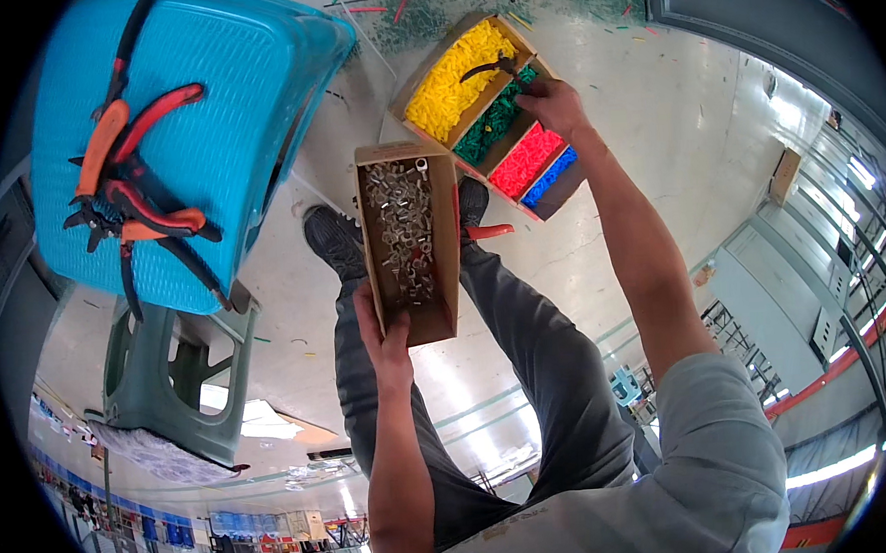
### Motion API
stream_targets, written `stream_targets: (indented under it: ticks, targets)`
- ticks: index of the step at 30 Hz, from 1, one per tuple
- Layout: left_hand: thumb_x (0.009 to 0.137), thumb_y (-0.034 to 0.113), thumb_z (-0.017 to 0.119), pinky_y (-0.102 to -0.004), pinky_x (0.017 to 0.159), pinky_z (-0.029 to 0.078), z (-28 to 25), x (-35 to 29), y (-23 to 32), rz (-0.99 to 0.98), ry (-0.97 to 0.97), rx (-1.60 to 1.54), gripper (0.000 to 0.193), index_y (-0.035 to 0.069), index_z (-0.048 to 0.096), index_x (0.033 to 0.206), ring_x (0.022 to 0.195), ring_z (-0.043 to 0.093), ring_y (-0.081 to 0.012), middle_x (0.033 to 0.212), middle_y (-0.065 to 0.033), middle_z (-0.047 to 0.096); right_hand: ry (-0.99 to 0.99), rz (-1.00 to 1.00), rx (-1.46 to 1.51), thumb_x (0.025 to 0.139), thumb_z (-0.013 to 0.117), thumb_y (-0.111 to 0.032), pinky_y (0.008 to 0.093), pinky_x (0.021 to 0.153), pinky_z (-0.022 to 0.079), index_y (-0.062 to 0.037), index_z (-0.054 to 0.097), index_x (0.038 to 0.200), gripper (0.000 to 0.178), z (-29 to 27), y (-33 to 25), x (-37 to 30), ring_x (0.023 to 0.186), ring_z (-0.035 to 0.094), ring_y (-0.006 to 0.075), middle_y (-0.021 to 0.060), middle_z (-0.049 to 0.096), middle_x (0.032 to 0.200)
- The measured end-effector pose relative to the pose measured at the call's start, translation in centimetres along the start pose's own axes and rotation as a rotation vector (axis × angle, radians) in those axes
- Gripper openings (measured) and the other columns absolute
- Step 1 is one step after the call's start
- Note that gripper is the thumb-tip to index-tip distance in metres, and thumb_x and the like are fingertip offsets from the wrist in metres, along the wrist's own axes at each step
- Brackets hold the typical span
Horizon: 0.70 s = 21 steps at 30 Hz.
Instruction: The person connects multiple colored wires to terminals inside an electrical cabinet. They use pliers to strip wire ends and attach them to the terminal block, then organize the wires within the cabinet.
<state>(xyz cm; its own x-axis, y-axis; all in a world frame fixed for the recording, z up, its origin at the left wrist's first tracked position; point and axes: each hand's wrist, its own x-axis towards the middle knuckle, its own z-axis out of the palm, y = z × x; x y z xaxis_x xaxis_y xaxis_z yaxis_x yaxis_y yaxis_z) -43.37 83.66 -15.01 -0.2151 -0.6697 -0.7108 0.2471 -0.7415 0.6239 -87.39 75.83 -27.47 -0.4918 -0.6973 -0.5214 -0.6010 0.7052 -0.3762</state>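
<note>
My left hand (388,341) is closed round the near end of a long open cardboard box (435,322), which stands between my legs. Loose silver metal terminals (400,224) lie in it. Further right and farther away is a divided cardboard box (571,192). Its compartments hold small yellow sleeves (458,75), green sleeves (490,119), red sleeves (527,162) and blue sleeves (550,176). My right hand (552,109) is closed on this box's right wall beside the green sleeves; its fingertips are partly hidden. A black tool (492,68) lies across the yellow and green compartments.
At the left, a blue plastic stool (252,66) bears several pliers (133,193) with red, orange and black handles. A grey-green stool (137,363) stands nearer. A red handle (491,231) shows by my right shoe. Wire scraps (401,6) litter the far floor.
</note>
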Motion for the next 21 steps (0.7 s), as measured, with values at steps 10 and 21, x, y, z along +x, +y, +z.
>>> stream_targets:
  ticks: [10,21]
  targets:
    - [0.082,-0.003,0.055,-0.0364,0.117,0.033,-0.5,-0.3,-0.5,0.073,-0.06,0.068,0.061,0.002,0.044,0.142,0.133,0.047,-0.0217,0.137,-0.0099,0.051,0.23,-0.167,0.468,0.097,0.07,-0.014,0.0222,0.071,0.045,0.0039,0.072,0.111,0.023,-12.0,-13.9,-14.2,0.077,0.055,0.0063,0.0001,0.069,0.089]
    - [0.083,0.008,0.058,-0.0366,0.111,0.038,-0.5,-0.5,-0.1,0.146,-0.044,0.089,0.059,0.001,0.046,0.14,0.125,0.05,-0.0204,0.133,-0.0101,0.054,-0.284,-0.989,0.232,0.091,0.069,-0.017,0.0375,0.067,0.049,-0.0002,0.073,0.106,0.023,-8.4,-40.4,-17.6,0.07,0.062,0.0309,0.0155,0.065,0.079]
